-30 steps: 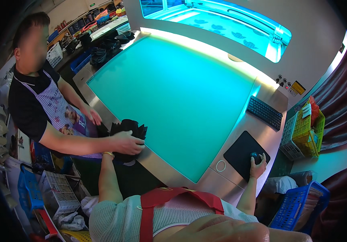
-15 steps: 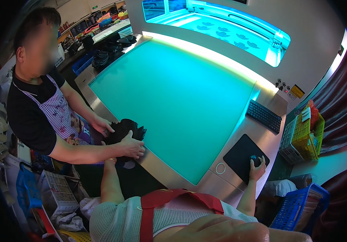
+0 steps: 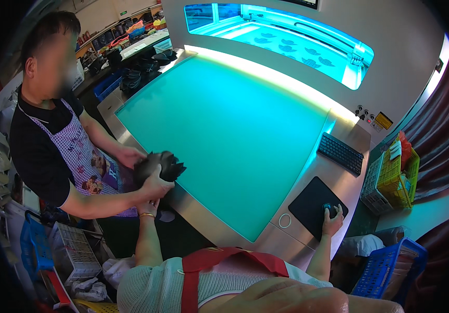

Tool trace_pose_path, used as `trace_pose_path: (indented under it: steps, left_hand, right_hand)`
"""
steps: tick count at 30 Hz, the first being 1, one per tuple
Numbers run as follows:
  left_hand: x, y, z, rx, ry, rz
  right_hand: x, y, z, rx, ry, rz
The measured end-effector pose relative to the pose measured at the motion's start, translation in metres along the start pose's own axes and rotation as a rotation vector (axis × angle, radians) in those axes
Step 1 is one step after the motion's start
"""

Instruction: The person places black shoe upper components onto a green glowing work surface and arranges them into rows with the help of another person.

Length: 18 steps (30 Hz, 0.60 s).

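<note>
Pale machine housing (image 3: 401,68) is filling the far right, its long window (image 3: 201,21) glowing blue. Flat teal tabletop (image 3: 224,141) is spreading below it, carrying nothing at mid-surface. Co-worker (image 3: 39,141) is standing at the left in a checked apron. Black mouse pad (image 3: 308,201) is lying near right, keyboard (image 3: 340,153) beyond it.

Black jagged-edged bundle (image 3: 167,164) is hanging over the tabletop's left edge; co-worker's far hand (image 3: 131,156) and near hand (image 3: 156,187) are holding it from both sides. Left hand (image 3: 148,206) is reaching in underneath, mostly hidden; cannot tell whether it is gripping. Right hand (image 3: 333,223) is curling its fingers around the mouse (image 3: 327,207) on the pad.

Progress, as judged: dark leaf shapes (image 3: 287,48) are already lying spaced out behind the window. Bundle is not yet resting down; handling appears mid-way. How much is remaining, cannot tell.
</note>
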<state>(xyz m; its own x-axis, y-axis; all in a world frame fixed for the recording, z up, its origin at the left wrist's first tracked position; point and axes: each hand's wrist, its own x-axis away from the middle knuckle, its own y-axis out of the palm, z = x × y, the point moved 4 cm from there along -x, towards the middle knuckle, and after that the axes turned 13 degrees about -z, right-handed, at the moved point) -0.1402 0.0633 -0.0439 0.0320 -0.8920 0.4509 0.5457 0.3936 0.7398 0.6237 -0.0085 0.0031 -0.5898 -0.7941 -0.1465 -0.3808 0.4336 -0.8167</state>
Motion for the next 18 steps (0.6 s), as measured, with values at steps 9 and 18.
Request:
trace_pose_path:
  steps: [9,18]
  left_hand:
    - [-0.011,-0.022,-0.020,-0.035,0.316,0.305]
    - [-0.015,0.070,-0.060,-1.776,1.035,0.275]
  right_hand:
    - [-0.001,-0.001,-0.007,0.004,0.011,-0.001]
    - [-0.017,0.003,-0.005,-0.057,0.021,0.016]
